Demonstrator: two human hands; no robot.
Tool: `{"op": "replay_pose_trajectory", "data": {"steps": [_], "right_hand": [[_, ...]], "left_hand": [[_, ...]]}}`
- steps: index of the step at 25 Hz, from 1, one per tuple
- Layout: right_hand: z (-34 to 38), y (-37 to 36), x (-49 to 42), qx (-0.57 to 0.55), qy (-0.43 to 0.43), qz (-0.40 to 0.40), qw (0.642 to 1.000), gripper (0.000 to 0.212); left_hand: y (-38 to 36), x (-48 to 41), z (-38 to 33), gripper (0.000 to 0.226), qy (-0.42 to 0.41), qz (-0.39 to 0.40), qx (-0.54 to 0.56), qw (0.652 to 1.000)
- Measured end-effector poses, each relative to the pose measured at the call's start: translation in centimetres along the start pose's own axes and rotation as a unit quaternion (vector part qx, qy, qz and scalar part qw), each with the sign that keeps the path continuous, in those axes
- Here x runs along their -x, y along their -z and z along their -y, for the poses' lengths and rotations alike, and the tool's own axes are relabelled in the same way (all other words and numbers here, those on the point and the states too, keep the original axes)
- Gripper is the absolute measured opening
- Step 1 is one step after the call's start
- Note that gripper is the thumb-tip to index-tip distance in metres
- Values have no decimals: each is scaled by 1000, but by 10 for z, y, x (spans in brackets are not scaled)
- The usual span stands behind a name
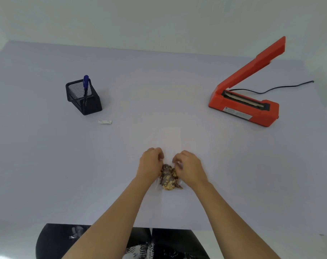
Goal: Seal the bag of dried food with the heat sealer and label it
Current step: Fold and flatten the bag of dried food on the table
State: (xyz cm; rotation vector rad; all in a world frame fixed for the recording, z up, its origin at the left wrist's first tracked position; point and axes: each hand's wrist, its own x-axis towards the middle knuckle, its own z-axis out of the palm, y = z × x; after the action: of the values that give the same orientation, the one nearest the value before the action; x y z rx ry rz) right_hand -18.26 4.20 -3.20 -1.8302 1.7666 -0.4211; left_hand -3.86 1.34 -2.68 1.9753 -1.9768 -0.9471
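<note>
A clear plastic bag (171,139) lies flat on the table in front of me, its empty upper part stretching away from me. Brown and yellow dried food (168,177) fills its near end. My left hand (150,165) and my right hand (189,166) sit on either side of the bag just above the food, fingers curled and pinching the plastic. The red heat sealer (246,107) stands at the right with its arm raised. A small white label (105,122) lies at the left, near a mesh holder.
A black mesh pen holder (83,99) with a blue pen (86,83) stands at the left. The sealer's black cord (271,88) trails back to the right. The table's near edge (121,225) runs just above my lap.
</note>
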Motion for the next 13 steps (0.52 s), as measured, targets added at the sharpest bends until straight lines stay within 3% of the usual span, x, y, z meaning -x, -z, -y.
{"op": "replay_pose_trajectory", "data": {"steps": [5, 13], "right_hand": [[2, 3, -4, 44, -12, 13, 999, 20], [6, 14, -20, 44, -33, 58, 997, 19]], "left_hand": [[0, -8, 2, 25, -35, 37, -64, 997], [5, -9, 3, 25, -33, 36, -50, 998]]}}
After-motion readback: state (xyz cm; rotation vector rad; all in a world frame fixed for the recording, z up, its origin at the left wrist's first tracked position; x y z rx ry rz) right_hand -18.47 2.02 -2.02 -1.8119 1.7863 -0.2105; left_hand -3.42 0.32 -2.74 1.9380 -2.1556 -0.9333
